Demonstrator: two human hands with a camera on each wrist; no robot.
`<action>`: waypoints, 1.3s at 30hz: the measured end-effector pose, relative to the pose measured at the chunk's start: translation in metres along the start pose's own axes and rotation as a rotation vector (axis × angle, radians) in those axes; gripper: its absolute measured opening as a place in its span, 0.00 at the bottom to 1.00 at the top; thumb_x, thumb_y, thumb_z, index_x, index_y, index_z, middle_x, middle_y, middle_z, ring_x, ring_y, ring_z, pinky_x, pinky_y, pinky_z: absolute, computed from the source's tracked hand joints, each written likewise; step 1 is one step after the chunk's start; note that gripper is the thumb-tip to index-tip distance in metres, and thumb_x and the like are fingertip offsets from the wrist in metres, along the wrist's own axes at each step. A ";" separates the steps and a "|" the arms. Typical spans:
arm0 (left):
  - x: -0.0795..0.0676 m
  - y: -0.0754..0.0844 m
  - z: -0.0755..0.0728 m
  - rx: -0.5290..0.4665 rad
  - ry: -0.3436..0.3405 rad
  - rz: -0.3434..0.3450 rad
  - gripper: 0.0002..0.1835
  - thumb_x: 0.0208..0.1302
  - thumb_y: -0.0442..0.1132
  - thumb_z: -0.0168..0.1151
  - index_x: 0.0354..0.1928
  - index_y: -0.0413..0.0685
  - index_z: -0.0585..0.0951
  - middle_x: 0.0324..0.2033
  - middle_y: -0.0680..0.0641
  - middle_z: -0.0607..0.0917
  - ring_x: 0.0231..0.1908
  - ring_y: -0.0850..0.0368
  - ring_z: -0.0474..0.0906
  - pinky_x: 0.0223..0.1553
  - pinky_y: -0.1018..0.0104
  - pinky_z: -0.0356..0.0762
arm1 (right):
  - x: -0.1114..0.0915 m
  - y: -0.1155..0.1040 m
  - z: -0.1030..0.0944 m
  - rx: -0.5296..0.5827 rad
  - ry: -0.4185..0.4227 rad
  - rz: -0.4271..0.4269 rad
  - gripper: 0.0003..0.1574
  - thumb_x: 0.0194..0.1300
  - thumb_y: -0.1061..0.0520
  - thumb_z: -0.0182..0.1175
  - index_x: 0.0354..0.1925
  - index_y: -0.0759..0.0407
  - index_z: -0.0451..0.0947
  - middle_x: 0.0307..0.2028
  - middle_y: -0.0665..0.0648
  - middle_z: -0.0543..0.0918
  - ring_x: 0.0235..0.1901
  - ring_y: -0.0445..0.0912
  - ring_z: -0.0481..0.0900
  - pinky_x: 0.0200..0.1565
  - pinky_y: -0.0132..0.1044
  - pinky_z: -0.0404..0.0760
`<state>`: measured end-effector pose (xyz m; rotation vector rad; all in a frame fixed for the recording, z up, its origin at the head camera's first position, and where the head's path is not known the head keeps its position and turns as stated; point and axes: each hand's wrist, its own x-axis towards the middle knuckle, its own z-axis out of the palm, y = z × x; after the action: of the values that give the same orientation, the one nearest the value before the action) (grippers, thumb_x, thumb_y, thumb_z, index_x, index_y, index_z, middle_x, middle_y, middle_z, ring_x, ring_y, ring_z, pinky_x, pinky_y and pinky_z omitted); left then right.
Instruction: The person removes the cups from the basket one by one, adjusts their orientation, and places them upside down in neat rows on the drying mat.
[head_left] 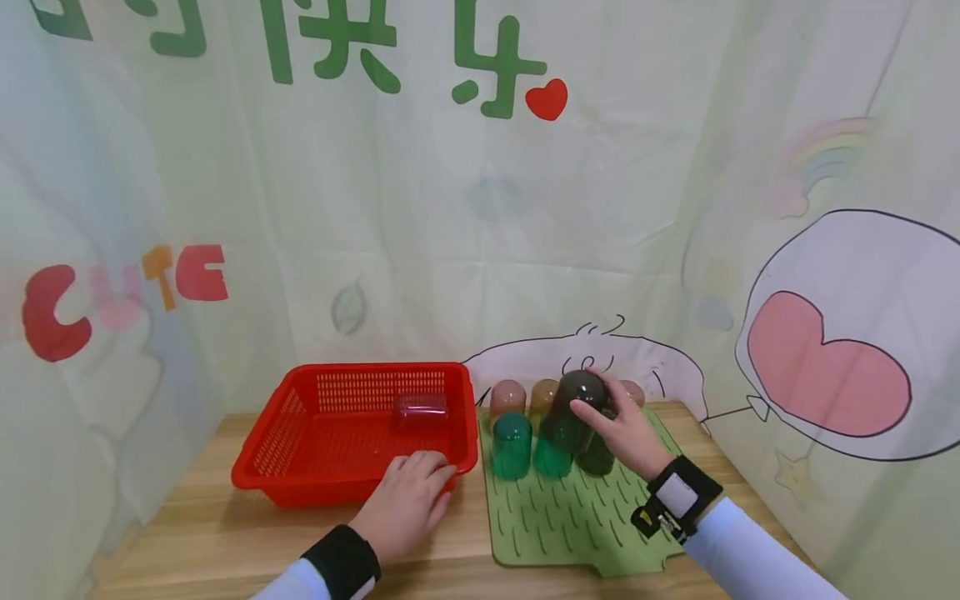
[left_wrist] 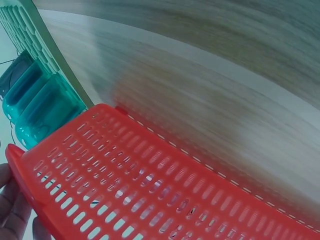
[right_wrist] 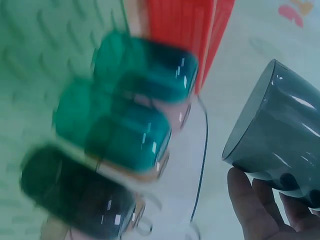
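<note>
My right hand (head_left: 628,432) grips a dark grey see-through cup (head_left: 567,417), mouth downward, above a green drying mat (head_left: 551,533). In the right wrist view this grey cup (right_wrist: 282,140) is apart from the others, fingertips along its side. Upside down on the mat's front row stand a left green cup (head_left: 512,450), another green cup (head_left: 553,461) and a dark cup (head_left: 597,458). My left hand (head_left: 408,500) holds the rim of a red basket (head_left: 322,492) at its front right. Inside that basket, a clear pinkish cup (head_left: 422,407) lies on its side.
Behind the front row stand a pink cup (head_left: 507,395), an amber cup (head_left: 542,395) and another pink one, partly hidden by my right hand. The basket is left of the mat on a wooden table (head_left: 465,550). A printed curtain (head_left: 420,208) hangs behind and at both sides.
</note>
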<state>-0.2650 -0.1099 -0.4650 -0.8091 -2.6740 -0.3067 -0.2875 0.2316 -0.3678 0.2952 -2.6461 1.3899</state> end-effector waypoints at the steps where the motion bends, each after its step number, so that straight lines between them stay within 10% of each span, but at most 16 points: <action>1: 0.000 0.000 0.000 -0.001 0.000 -0.001 0.26 0.63 0.54 0.70 0.62 0.57 0.82 0.56 0.54 0.80 0.56 0.54 0.74 0.63 0.50 0.76 | 0.001 0.002 -0.007 0.005 0.015 0.008 0.45 0.74 0.37 0.57 0.78 0.47 0.53 0.73 0.67 0.65 0.70 0.66 0.68 0.66 0.69 0.69; 17: 0.004 0.000 0.003 0.005 0.029 0.000 0.25 0.61 0.51 0.72 0.60 0.57 0.83 0.49 0.55 0.81 0.50 0.56 0.75 0.59 0.53 0.77 | 0.017 0.057 -0.081 -0.043 0.230 0.166 0.63 0.71 0.30 0.55 0.81 0.61 0.36 0.75 0.77 0.55 0.72 0.70 0.62 0.67 0.64 0.70; 39: 0.001 0.000 0.002 0.014 -0.007 0.010 0.27 0.60 0.48 0.74 0.62 0.55 0.82 0.50 0.54 0.81 0.53 0.54 0.74 0.60 0.49 0.77 | 0.023 0.146 -0.053 -0.206 0.206 0.210 0.53 0.75 0.40 0.57 0.76 0.73 0.48 0.71 0.80 0.58 0.70 0.72 0.62 0.69 0.64 0.66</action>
<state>-0.2665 -0.1089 -0.4662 -0.8211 -2.6744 -0.2827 -0.3428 0.3536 -0.4499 -0.1447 -2.6749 1.1151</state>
